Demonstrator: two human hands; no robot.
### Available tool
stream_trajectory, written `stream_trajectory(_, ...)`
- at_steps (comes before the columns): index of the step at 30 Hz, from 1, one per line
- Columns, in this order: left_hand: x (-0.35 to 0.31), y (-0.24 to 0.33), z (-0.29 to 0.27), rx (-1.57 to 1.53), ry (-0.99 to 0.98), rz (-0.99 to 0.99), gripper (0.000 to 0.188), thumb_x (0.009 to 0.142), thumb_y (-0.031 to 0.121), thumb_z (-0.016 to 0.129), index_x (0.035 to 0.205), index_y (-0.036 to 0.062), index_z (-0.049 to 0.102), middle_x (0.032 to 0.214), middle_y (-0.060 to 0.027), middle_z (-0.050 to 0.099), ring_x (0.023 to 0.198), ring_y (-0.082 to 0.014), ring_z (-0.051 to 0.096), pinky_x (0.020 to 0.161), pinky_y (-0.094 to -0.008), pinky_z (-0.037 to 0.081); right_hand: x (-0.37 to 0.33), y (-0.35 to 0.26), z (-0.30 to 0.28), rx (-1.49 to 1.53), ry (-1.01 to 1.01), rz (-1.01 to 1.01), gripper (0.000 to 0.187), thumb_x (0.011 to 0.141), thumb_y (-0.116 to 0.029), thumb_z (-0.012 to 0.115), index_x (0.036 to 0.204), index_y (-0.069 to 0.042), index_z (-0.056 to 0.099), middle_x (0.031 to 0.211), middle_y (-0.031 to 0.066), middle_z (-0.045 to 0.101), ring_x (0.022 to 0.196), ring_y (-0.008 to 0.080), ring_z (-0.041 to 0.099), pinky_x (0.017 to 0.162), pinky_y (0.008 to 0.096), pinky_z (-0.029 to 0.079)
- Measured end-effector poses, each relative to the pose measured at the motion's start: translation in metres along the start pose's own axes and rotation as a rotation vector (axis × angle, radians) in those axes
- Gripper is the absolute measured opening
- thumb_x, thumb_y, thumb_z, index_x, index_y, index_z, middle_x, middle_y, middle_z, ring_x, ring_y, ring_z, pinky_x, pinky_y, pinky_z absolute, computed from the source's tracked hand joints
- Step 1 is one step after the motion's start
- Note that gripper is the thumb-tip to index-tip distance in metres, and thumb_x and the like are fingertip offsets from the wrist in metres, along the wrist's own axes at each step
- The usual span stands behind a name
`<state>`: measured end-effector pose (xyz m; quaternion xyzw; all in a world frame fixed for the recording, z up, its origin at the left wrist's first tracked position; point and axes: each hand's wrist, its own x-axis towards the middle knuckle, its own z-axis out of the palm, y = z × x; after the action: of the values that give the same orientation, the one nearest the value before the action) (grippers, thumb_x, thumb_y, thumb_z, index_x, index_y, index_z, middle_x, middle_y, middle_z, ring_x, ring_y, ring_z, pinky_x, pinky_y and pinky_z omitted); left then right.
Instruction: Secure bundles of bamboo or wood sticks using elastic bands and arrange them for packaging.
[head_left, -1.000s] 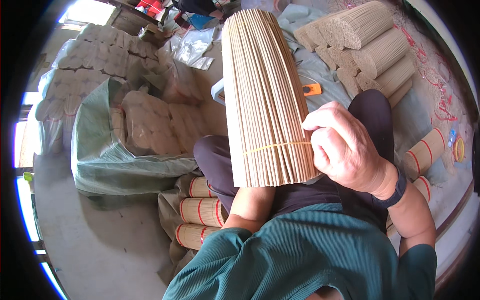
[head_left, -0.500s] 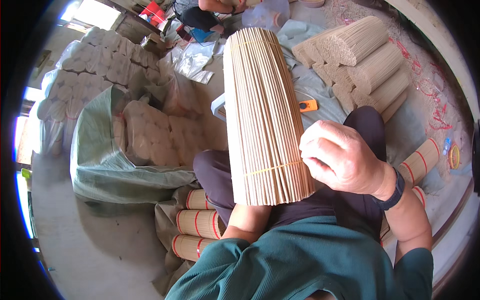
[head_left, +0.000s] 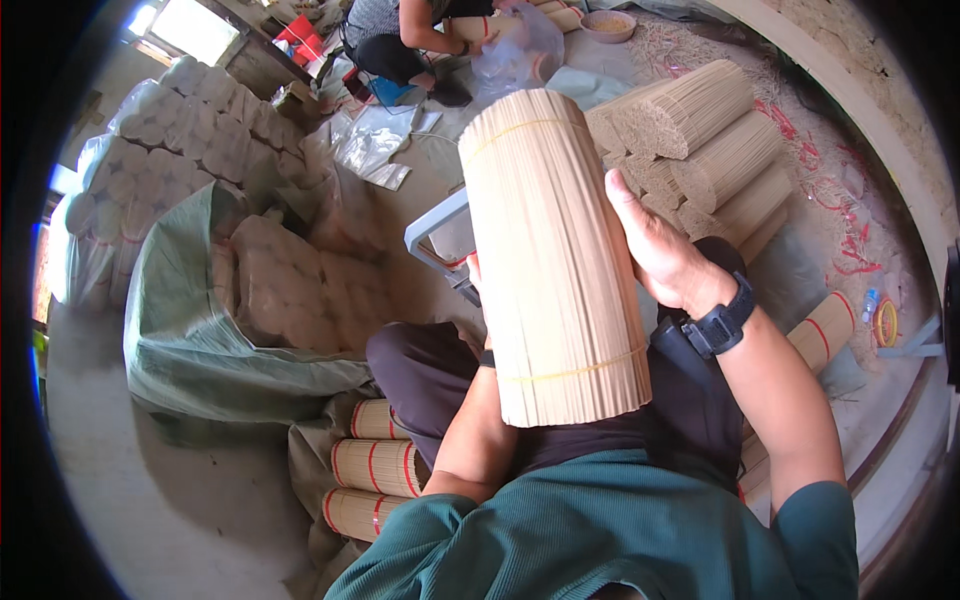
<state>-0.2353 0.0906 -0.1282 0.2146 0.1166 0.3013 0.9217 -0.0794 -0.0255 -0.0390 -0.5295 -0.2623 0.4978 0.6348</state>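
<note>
A thick bundle of thin wooden sticks (head_left: 555,270) stands tilted above my lap, bound by a yellow band near each end. My right hand (head_left: 655,245) lies with its palm along the bundle's right side, thumb pointing up and the other fingers hidden behind it. Most of my left hand (head_left: 476,275) is hidden; only a bit of it shows at the bundle's left edge. The bundle is held between both hands. Behind it on the left, a grey metal frame (head_left: 432,225) shows in part.
Loose-ended stick bundles (head_left: 715,150) are stacked at the far right. Red-banded bundles (head_left: 375,468) lie by my left leg, another (head_left: 822,330) at right. A green sack (head_left: 170,310) with wrapped packs stands left. Ahead, a co-worker (head_left: 415,40) handles a clear plastic bag (head_left: 515,55).
My right hand has gone from a closed pinch near the bundle's lower right to a palm along its side. The bundle has turned slightly, and my left hand now shows at its left edge.
</note>
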Motion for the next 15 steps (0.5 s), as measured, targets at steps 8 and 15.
stream_trajectory(8, 0.000, 0.007, 0.001, -0.136, -0.190, -0.236, 0.069, 0.092, 0.060, 0.038, 0.136, 0.0067, 0.041, 0.127, -0.0095, 0.054, 0.108, -0.0218, 0.056, 0.092, -0.0353, 0.048, -0.004, 0.017, -0.004, 0.120, -0.052, -0.016, 0.074, 0.092, -0.061, 0.038, 0.135, 0.000, 0.038, 0.127, 0.0091, 0.051, 0.114, 0.0158, 0.049, 0.097, 0.0298, 0.040)
stream_trajectory(15, -0.011, 0.016, 0.037, 0.014, -0.156, -0.216, 0.070, 0.088, 0.058, 0.049, 0.129, 0.0018, 0.048, 0.118, -0.0106, 0.060, 0.100, -0.0204, 0.060, 0.087, -0.0339, 0.050, -0.014, 0.014, -0.010, 0.226, -0.074, 0.003, 0.070, 0.093, -0.061, 0.034, 0.130, -0.002, 0.047, 0.117, 0.0045, 0.057, 0.104, 0.0124, 0.052, 0.090, 0.0276, 0.043)
